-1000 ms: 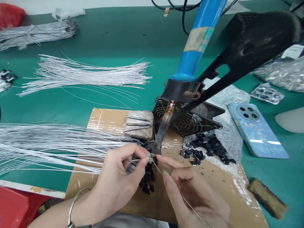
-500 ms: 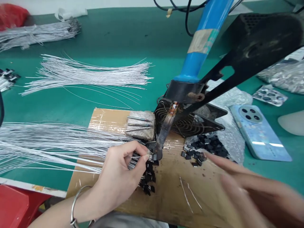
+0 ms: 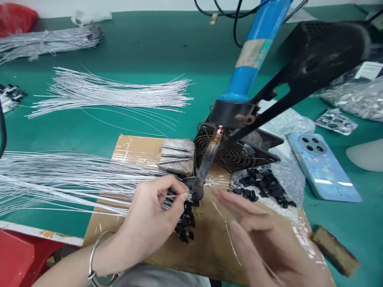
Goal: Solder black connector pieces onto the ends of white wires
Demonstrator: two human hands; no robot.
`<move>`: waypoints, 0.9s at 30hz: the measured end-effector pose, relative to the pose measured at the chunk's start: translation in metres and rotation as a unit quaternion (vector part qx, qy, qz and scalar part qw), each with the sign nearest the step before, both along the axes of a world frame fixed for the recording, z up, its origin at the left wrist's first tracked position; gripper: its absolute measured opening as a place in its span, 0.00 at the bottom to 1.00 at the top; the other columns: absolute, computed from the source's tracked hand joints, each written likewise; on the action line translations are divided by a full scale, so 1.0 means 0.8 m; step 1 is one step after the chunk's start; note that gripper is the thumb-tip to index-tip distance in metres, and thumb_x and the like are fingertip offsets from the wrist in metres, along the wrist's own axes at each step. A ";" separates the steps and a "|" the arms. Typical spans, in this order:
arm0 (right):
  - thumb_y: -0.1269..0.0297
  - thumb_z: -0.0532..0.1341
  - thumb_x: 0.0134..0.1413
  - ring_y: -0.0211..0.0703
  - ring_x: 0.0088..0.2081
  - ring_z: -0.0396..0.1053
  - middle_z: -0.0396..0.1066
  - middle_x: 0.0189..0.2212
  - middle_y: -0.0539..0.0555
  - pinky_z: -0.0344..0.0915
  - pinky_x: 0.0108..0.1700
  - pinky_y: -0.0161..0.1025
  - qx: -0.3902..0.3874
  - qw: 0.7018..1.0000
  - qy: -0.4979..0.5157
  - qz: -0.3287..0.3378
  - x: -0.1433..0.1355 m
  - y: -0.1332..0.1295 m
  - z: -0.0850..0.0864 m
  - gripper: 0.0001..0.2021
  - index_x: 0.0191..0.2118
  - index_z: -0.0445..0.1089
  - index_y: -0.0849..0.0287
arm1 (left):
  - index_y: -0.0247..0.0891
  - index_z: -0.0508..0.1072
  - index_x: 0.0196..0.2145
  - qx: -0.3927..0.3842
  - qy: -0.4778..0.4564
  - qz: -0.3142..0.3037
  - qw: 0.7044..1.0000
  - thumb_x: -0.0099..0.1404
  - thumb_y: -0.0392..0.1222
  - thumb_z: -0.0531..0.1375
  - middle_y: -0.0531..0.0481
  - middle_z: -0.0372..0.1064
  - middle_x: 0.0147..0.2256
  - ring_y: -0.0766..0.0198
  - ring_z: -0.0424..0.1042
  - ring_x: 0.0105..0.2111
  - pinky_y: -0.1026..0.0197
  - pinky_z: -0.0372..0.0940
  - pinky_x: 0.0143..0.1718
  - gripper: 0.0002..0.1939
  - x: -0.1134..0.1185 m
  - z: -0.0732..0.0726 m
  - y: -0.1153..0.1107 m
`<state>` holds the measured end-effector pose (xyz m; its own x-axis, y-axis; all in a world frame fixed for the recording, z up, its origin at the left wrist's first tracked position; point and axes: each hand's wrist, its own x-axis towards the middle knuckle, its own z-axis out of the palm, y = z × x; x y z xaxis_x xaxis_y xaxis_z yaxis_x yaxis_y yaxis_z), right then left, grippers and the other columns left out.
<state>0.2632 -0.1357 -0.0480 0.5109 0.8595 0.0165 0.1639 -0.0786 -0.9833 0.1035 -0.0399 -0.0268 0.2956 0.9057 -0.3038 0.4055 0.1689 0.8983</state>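
Note:
My left hand (image 3: 158, 215) is closed in a pinch on a thin white wire (image 3: 170, 196), beside the tip of the blue-handled soldering iron (image 3: 201, 185). Its fingertips partly hide a small piece at the wire's end. Below them lie wire ends with black connectors (image 3: 186, 223). My right hand (image 3: 263, 239), blurred by motion, hovers over the cardboard (image 3: 209, 255) right of the iron tip. Its index finger and thumb are apart, and I see nothing clearly gripped. A thin silvery strand (image 3: 232, 244) lies by its thumb. Loose black connectors (image 3: 263, 181) are piled beyond this hand.
A black arm (image 3: 299, 83) holds the iron above a round-grilled fan (image 3: 239, 153). A pale block (image 3: 176, 157) bears several metal rods. White wire bundles (image 3: 119, 93) lie at left and back. At right are a blue phone (image 3: 326, 167) and a brownish block (image 3: 335, 250).
My right hand has moved left from the black connector pile toward the iron tip, uncovering the brownish block at right. My left hand keeps its pinch in the same place.

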 end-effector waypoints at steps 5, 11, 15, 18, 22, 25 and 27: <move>0.63 0.63 0.64 0.44 0.51 0.78 0.78 0.50 0.56 0.72 0.57 0.35 -0.025 0.996 0.084 0.030 -0.040 0.018 0.001 0.10 0.30 0.67 0.56 | 0.36 0.74 0.29 -0.003 -0.015 0.001 1.000 0.64 0.37 0.59 0.45 0.77 0.33 0.58 0.75 0.35 0.59 0.67 0.34 0.07 0.001 0.000 -0.001; 0.64 0.66 0.61 0.39 0.45 0.80 0.81 0.46 0.53 0.73 0.52 0.29 -0.032 0.997 0.071 0.013 -0.039 0.018 0.001 0.11 0.28 0.69 0.56 | 0.36 0.73 0.29 0.000 -0.025 -0.001 1.000 0.65 0.37 0.59 0.45 0.77 0.33 0.59 0.75 0.34 0.61 0.65 0.32 0.07 0.001 -0.001 0.000; 0.64 0.67 0.59 0.41 0.45 0.80 0.81 0.45 0.54 0.73 0.53 0.30 -0.030 0.997 0.066 0.006 -0.039 0.021 0.000 0.11 0.27 0.70 0.56 | 0.35 0.74 0.30 0.004 -0.024 -0.007 1.000 0.66 0.37 0.59 0.45 0.77 0.34 0.60 0.75 0.34 0.62 0.64 0.31 0.07 0.001 -0.002 0.000; 0.64 0.67 0.59 0.41 0.44 0.81 0.81 0.44 0.52 0.73 0.52 0.28 -0.024 0.998 0.051 0.007 -0.036 0.021 -0.002 0.10 0.26 0.70 0.54 | 0.36 0.74 0.29 0.008 -0.023 -0.009 1.000 0.66 0.37 0.59 0.45 0.78 0.34 0.61 0.73 0.32 0.62 0.61 0.29 0.08 0.001 -0.001 0.000; 0.67 0.67 0.58 0.41 0.47 0.80 0.81 0.47 0.50 0.72 0.51 0.27 -0.002 0.998 0.012 0.055 -0.028 0.017 -0.007 0.08 0.29 0.70 0.53 | 0.36 0.74 0.28 0.018 -0.014 -0.016 1.000 0.66 0.36 0.58 0.46 0.77 0.33 0.62 0.72 0.31 0.62 0.60 0.28 0.09 0.001 -0.001 -0.001; 0.69 0.67 0.58 0.40 0.48 0.80 0.80 0.48 0.49 0.71 0.52 0.26 0.007 0.998 0.000 0.065 -0.025 0.014 -0.012 0.07 0.30 0.70 0.52 | 0.36 0.73 0.29 0.020 -0.008 -0.017 1.000 0.67 0.36 0.58 0.46 0.77 0.34 0.62 0.72 0.32 0.62 0.63 0.30 0.08 0.001 -0.003 -0.002; 0.70 0.66 0.59 0.39 0.47 0.80 0.80 0.48 0.49 0.71 0.52 0.25 0.005 0.998 -0.002 0.063 -0.025 0.013 -0.013 0.08 0.31 0.70 0.52 | 0.37 0.73 0.30 0.018 -0.006 -0.015 1.000 0.67 0.36 0.58 0.46 0.77 0.35 0.62 0.73 0.32 0.62 0.64 0.31 0.08 0.001 -0.005 -0.002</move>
<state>0.2428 -0.1250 -0.0586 0.3980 0.9170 0.0263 0.1751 -0.0478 -0.9834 0.1043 -0.0417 -0.0304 0.3264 0.9068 -0.2669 0.3991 0.1238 0.9085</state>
